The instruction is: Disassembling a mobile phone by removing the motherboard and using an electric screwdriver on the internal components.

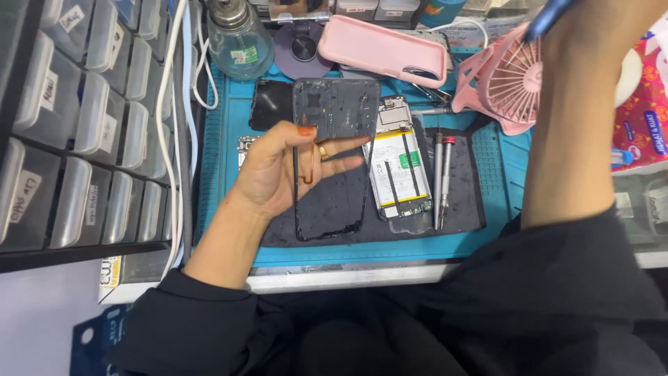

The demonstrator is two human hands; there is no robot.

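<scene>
Right hand (pixel 591 28) (cut off above) hides its grip.

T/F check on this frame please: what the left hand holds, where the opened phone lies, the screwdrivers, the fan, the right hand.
1. The left hand holds a dark phone frame. True.
2. The opened phone, battery showing, lies on the dark mat beside the frame. True.
3. Two screwdrivers stand upright in a holder. False: they lie flat on the mat, right of the opened phone.
4. The small fan is blue. False: it is pink, at the right rear of the blue work mat.
5. The right hand rests on the mat. False: the right arm is raised, with the hand at the top edge, mostly out of view, by something blue.
</scene>
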